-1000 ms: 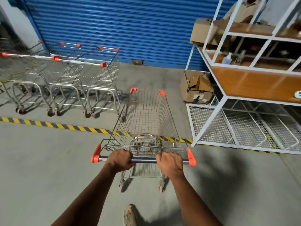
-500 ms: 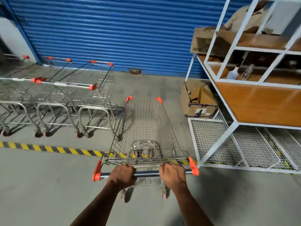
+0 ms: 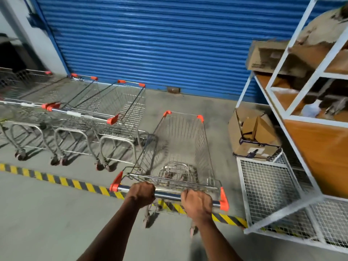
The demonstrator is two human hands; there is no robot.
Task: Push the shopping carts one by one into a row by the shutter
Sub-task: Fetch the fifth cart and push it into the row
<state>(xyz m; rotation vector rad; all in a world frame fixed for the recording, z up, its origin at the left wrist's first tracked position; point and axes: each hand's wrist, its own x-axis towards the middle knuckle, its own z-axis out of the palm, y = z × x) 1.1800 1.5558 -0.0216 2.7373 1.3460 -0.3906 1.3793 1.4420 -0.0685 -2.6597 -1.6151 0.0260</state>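
A wire shopping cart [image 3: 180, 146] with orange corner caps stands in front of me, nose toward the blue shutter [image 3: 150, 40]. My left hand [image 3: 142, 194] grips the left part of its steel handle bar [image 3: 167, 195], and my right hand [image 3: 197, 203] grips the right part. The cart's rear wheels sit on the yellow-black floor stripe [image 3: 62, 180]. To its left, a row of parked carts [image 3: 105, 117] stands side by side, facing the shutter, the nearest one close beside my cart's front left corner.
A white metal shelf rack [image 3: 286, 147] with wire-mesh panels stands close on the right. An open cardboard box [image 3: 252, 136] lies on the floor beside it, just right of the cart. More boxes sit on the upper shelves. Bare concrete floor lies between cart and shutter.
The cart has rolled forward toward the shutter, crossing the striped line and drawing level with the parked row. Both hands have kept their grip on the handle.
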